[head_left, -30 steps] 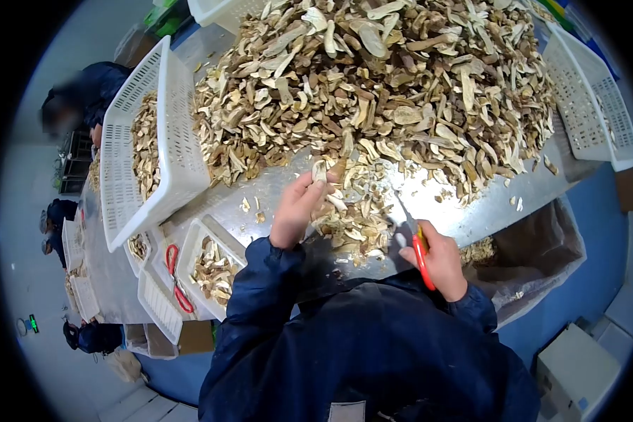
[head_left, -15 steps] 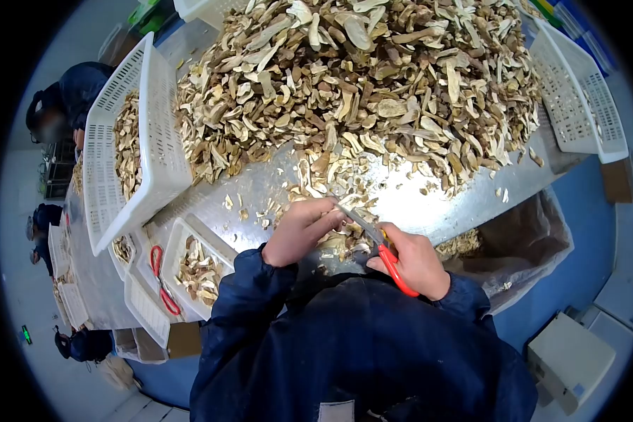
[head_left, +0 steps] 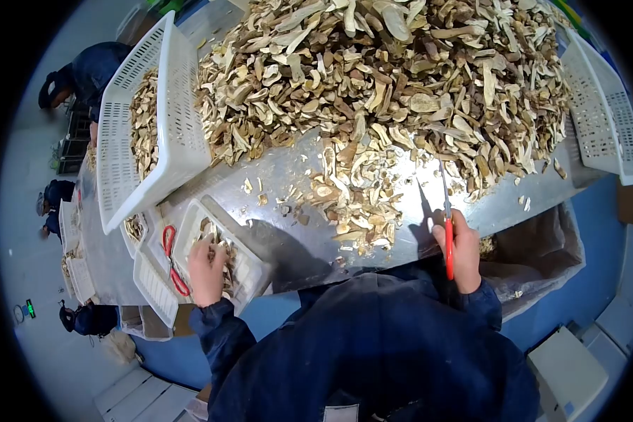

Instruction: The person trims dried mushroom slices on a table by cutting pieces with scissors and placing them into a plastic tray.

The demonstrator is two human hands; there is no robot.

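"Where are the left hand's fingers sitting against the small white tray (head_left: pixel 253 273)?"

"The left hand (head_left: pixel 206 276) is reaching over the tray's left part, its fingers curling down and pointing away from the body; whether they are gripping a piece or letting one go, I cannot tell."

"And the mushroom pieces (head_left: pixel 228 283)?"

"They are lying inside the tray, some just beyond the fingertips, others just right of the hand; their long axes are running in mixed directions, while the tray's own is slanting from far left to near right."

"Which hand is nearer them?"

"The left, plainly; the right hand (head_left: pixel 466 254) is staying well to the tray's right, its fingers closing round the red-handled scissors (head_left: pixel 449 259), whose blades are pointing away from the body."

"What else is lying about the tray?"

"A second red-handled pair (head_left: pixel 168 243) is resting just left of it; a loose spread of pieces (head_left: pixel 359 193) is covering the metal table (head_left: pixel 271 235) to its right, and the big heap (head_left: pixel 387 77) is rising beyond, on the far right."
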